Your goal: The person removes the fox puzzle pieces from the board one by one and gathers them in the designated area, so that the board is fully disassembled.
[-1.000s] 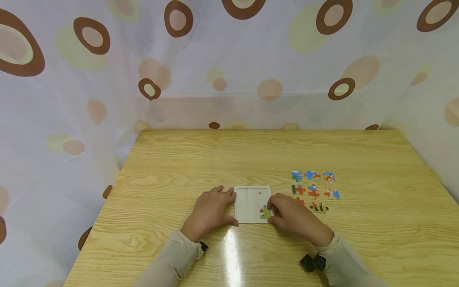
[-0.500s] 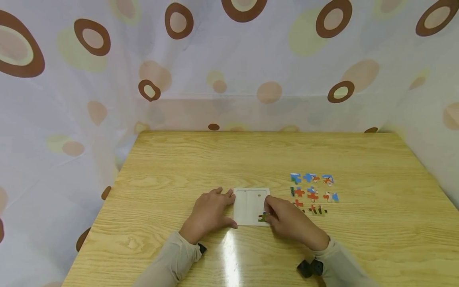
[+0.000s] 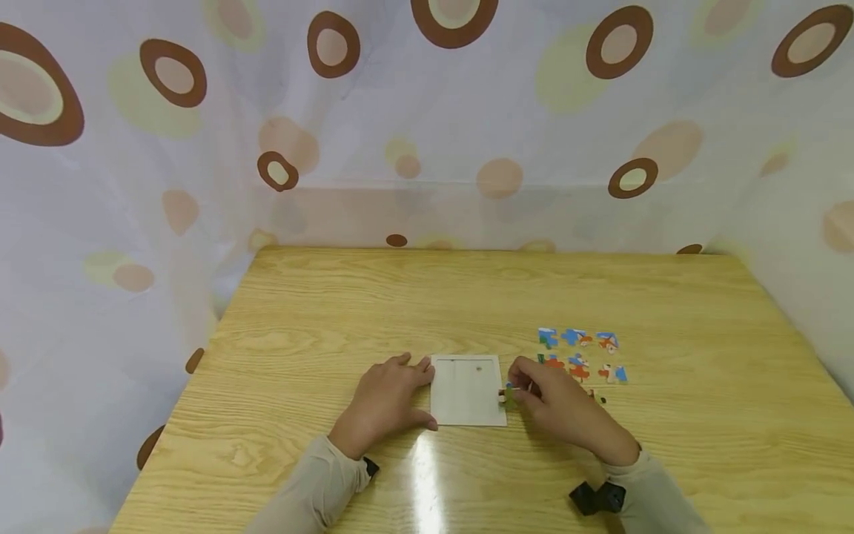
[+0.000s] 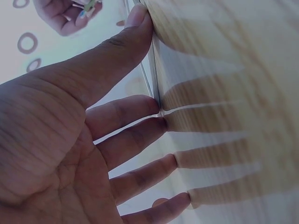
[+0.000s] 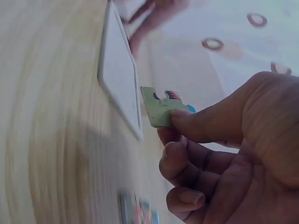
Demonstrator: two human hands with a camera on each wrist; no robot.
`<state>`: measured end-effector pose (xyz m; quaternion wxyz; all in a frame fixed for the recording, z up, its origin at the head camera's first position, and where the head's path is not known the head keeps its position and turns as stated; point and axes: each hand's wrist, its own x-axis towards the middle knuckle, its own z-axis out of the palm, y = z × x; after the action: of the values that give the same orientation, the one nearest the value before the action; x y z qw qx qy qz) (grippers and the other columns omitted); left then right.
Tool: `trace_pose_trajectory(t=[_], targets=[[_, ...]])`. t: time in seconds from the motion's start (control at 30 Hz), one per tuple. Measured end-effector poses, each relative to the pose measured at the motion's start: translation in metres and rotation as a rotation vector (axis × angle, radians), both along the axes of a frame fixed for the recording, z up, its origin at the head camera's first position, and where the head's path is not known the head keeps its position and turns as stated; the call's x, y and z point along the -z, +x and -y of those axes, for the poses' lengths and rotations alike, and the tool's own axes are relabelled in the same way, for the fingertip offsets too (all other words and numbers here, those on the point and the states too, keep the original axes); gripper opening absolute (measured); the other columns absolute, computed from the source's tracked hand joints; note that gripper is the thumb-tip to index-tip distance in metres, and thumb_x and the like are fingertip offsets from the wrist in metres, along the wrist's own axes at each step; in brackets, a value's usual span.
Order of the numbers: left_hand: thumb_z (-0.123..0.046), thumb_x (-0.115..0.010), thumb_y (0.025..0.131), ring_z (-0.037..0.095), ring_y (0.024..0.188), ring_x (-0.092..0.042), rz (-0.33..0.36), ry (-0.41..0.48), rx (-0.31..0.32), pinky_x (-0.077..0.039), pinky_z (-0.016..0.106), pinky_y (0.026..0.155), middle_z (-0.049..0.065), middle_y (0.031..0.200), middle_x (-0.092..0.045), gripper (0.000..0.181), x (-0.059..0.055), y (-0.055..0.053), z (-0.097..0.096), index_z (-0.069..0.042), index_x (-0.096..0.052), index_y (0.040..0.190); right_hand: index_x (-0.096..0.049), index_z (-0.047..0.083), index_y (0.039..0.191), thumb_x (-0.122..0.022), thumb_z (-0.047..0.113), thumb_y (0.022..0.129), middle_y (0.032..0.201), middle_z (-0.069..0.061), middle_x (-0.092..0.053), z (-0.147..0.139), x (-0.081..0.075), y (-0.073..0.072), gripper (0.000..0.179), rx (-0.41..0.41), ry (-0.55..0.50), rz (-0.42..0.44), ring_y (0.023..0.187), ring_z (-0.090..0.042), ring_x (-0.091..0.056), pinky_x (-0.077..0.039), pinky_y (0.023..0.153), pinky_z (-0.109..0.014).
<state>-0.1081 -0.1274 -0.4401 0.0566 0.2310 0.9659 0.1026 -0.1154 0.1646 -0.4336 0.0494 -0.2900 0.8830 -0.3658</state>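
Note:
A white square puzzle frame (image 3: 467,393) lies flat on the table with no piece in it. My left hand (image 3: 390,397) rests at its left edge, fingers spread; the left wrist view shows thumb and fingertips touching that edge and the tabletop. Between thumb and forefinger, my right hand (image 3: 567,406) pinches a green jigsaw piece (image 5: 161,109) with a blue tab. The piece is held up by the frame's right edge, apart from the surface in the right wrist view. Loose jigsaw pieces (image 3: 579,368) lie in rows to the right, the nearest partly hidden by the right hand.
The wood-grain table (image 3: 333,311) carries the frame and pieces. A patterned white curtain (image 3: 440,111) hangs along its back and sides. Glare shows on the wood in front of the frame. A black device (image 3: 597,498) is strapped to the right wrist.
The green piece was in the frame's lower right corner. My right hand has lifted it out and moved right with it. My left hand stays at the frame's left edge.

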Motion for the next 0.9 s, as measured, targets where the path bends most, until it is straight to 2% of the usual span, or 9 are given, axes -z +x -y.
trace_pose_trajectory(t=[0.27, 0.47, 0.63, 0.77, 0.9], targets=[[-0.056, -0.087, 0.073, 0.034, 0.137, -0.053, -0.005, -0.015, -0.004, -0.051, 0.051, 0.099, 0.002, 0.147, -0.059, 0.083, 0.002, 0.0, 0.0, -0.014, -0.066, 0.141, -0.069, 0.005, 0.108, -0.067, -0.002, 0.098, 0.083, 0.001, -0.063, -0.072, 0.001, 0.001, 0.013, 0.202, 0.012, -0.011, 0.062, -0.005, -0.051, -0.044, 0.054, -0.026], [-0.054, -0.088, 0.073, 0.035, 0.138, -0.051, 0.009, 0.01, -0.005, -0.05, 0.053, 0.1, 0.003, 0.148, -0.059, 0.083, 0.001, -0.001, 0.0, -0.013, -0.066, 0.142, -0.063, 0.001, 0.106, -0.067, -0.003, 0.098, 0.083, -0.004, -0.059, -0.114, 0.006, 0.003, 0.01, 0.348, 0.049, 0.01, 0.062, -0.007, -0.053, -0.043, 0.052, -0.026], [-0.054, -0.089, 0.071, 0.036, 0.137, -0.052, 0.009, 0.017, -0.003, -0.05, 0.053, 0.1, 0.003, 0.147, -0.059, 0.083, 0.001, -0.002, 0.0, -0.013, -0.067, 0.14, -0.064, 0.001, 0.099, -0.068, 0.002, 0.098, 0.084, -0.003, -0.061, -0.127, 0.017, 0.0, 0.004, 0.374, 0.099, 0.047, 0.067, -0.007, -0.053, -0.045, 0.056, -0.027], [-0.054, -0.089, 0.07, 0.037, 0.137, -0.053, 0.004, 0.018, 0.002, -0.05, 0.052, 0.1, 0.004, 0.146, -0.06, 0.083, 0.001, -0.003, 0.0, -0.012, -0.068, 0.139, -0.066, 0.005, 0.097, -0.071, 0.001, 0.096, 0.085, 0.0, -0.064, -0.128, 0.025, -0.001, 0.006, 0.369, 0.137, 0.02, 0.07, -0.006, -0.056, -0.047, 0.061, -0.028], [-0.054, -0.089, 0.071, 0.037, 0.137, -0.052, 0.013, 0.027, -0.001, -0.05, 0.053, 0.101, 0.004, 0.147, -0.059, 0.083, 0.001, -0.003, 0.0, -0.012, -0.067, 0.14, -0.067, 0.003, 0.099, -0.071, 0.002, 0.097, 0.086, -0.001, -0.066, -0.129, 0.024, -0.002, 0.005, 0.375, 0.136, 0.002, 0.071, -0.007, -0.058, -0.048, 0.062, -0.028]])
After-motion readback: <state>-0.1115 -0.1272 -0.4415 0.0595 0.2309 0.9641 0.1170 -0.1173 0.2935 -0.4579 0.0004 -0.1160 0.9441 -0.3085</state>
